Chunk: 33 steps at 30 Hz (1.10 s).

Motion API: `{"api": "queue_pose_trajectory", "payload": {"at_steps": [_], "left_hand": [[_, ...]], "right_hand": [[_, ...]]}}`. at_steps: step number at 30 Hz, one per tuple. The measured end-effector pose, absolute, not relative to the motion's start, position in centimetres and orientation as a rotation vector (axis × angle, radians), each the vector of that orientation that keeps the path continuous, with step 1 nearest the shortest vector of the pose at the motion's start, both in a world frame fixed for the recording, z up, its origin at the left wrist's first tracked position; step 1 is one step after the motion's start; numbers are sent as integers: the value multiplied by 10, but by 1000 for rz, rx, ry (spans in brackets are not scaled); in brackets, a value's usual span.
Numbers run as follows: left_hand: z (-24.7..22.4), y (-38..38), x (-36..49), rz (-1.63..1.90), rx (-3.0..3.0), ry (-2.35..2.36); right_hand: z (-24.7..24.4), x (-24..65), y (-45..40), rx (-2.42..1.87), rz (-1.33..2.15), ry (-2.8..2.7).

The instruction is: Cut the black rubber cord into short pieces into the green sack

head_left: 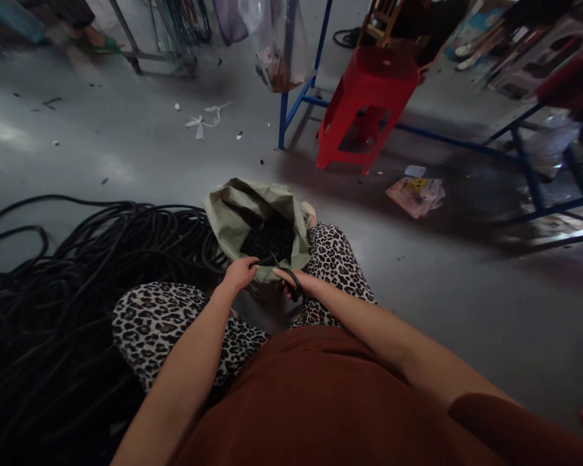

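Note:
Between my knees stands a pale green woven sack (223,217), its mouth spread wide. Many small black pieces (269,241) lie inside it. Over its near rim my right hand (291,282) grips a pair of black-handled scissors (295,285), whose blades point toward the sack's opening. Just left of the blades my left hand (241,273) is closed on a black rubber cord (257,263), a short end of which sticks out to the right. Whether the blades touch the cord I cannot tell. A big tangle of black cord (111,239) spreads on the floor to my left.
A red plastic stool (374,84) stands ahead on the right, by a blue metal frame (282,120) with plastic bags hanging on it. A crumpled printed bag (418,196) and white scraps (199,124) lie on the floor. Other people's limbs show at the far edges.

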State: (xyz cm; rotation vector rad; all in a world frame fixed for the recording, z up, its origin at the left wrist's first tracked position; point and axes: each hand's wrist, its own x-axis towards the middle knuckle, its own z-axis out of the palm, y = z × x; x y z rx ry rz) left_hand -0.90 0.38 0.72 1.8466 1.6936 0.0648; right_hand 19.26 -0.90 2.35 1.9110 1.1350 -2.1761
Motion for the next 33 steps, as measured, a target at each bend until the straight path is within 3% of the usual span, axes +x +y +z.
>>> {"api": "queue_pose_trajectory", "payload": {"at_steps": [16, 33], "left_hand": [[15, 3, -9, -8, 1827, 1634], [8, 3, -2, -64, 1827, 1649]], "right_hand": [[21, 190, -10, 1927, -2207, 1189], [21, 189, -11, 1998, -1941, 1337]]}}
